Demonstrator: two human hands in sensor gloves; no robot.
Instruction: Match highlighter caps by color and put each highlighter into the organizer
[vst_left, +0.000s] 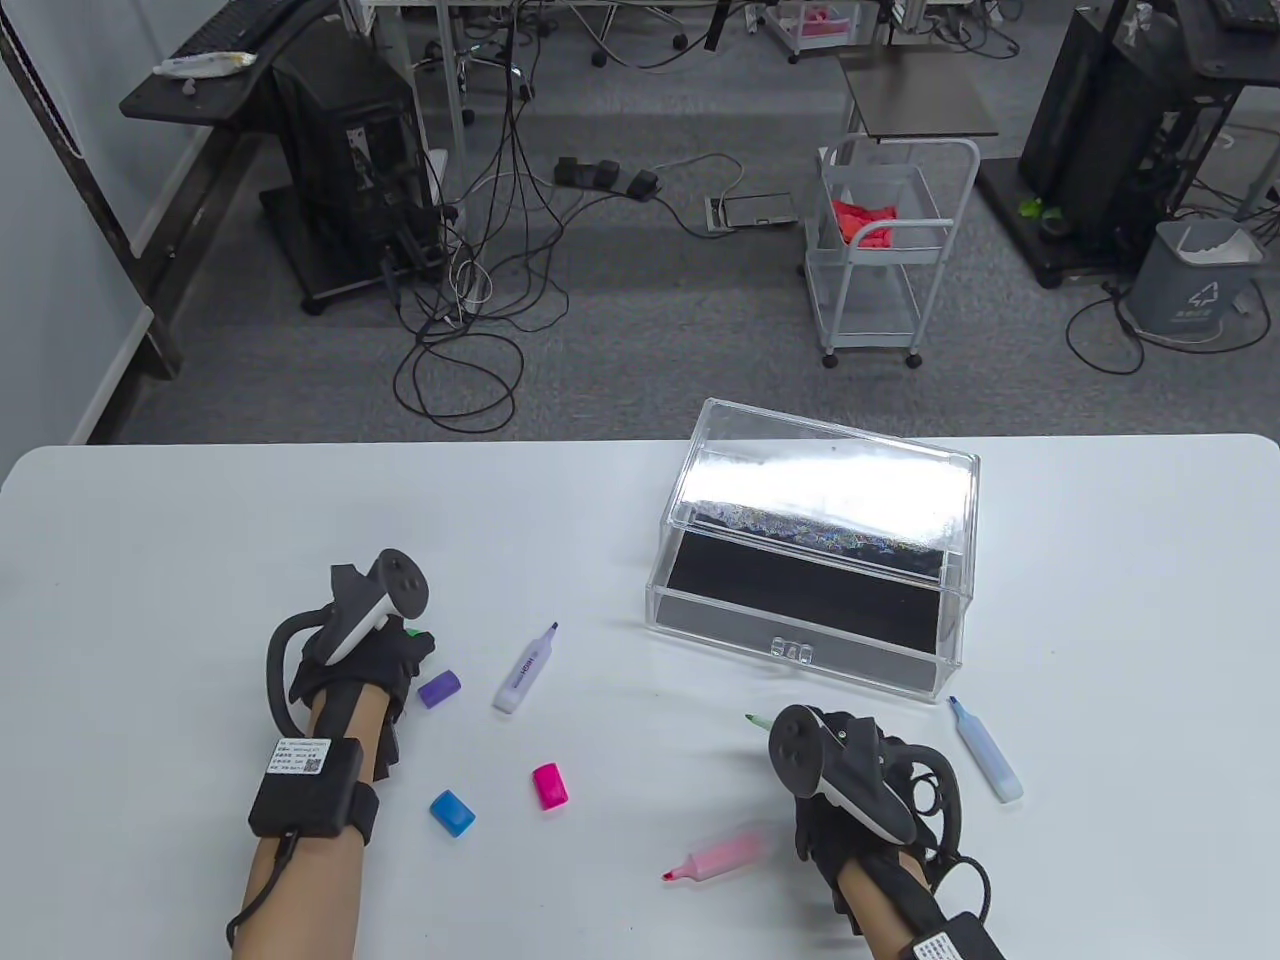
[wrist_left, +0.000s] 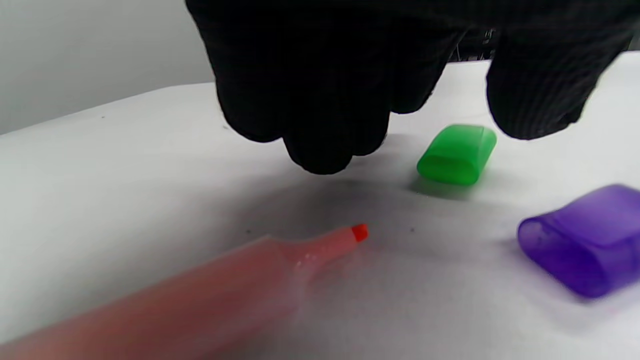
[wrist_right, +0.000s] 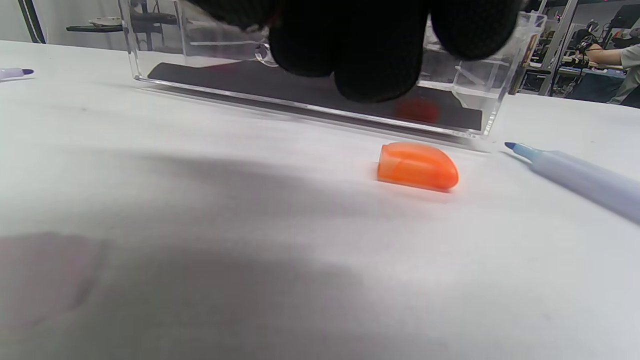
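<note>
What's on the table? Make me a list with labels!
Caps: green cap, purple cap, blue cap, pink cap, orange cap
Uncapped: purple highlighter, pink highlighter, blue highlighter, orange highlighter
Organizer: no highlighters inside
Left hand: over green cap, holding nothing
Right hand: green tip pokes out beside it; grip hidden
</note>
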